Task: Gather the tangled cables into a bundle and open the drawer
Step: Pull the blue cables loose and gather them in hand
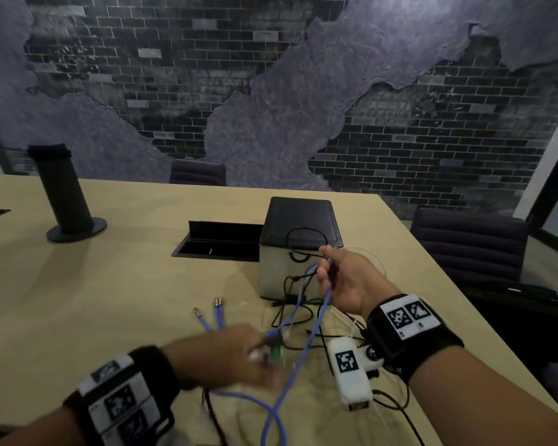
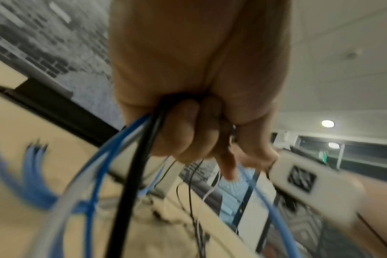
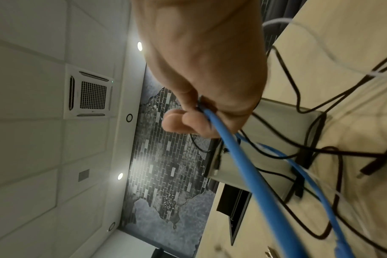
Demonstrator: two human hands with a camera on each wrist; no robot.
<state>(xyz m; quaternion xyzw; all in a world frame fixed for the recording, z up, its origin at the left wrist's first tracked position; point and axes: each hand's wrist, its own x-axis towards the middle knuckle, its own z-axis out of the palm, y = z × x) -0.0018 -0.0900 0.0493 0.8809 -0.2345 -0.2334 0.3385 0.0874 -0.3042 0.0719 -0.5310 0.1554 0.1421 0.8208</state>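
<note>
At about nine o'clock on the table (image 1: 116,284) stands a black post (image 1: 62,194), well apart from the work. Coming right, the loose blue plug ends (image 1: 218,304) lie on the wood just beyond the left hand (image 1: 226,358), which is blurred in the head view; the left wrist view shows its fingers (image 2: 183,132) curled tight round a clutch of blue, black and pale leads. From that fist the blue cable (image 1: 306,336) runs up toward one o'clock to the right hand (image 1: 345,278), raised off the table, which pinches it between thumb and fingers (image 3: 179,122). So the cable's long axis lies on a slant between the two grips, low at seven o'clock, high at one. The rest of the tangled cables (image 1: 306,317) sprawl under and between the hands, some black loops draped over the drawer box (image 1: 290,252), which sits at twelve o'clock, just beyond the right hand and touching those loops. Its front looks closed. I judge the gathering only partly done; the right hand is plainly the nearer to the drawer.
</note>
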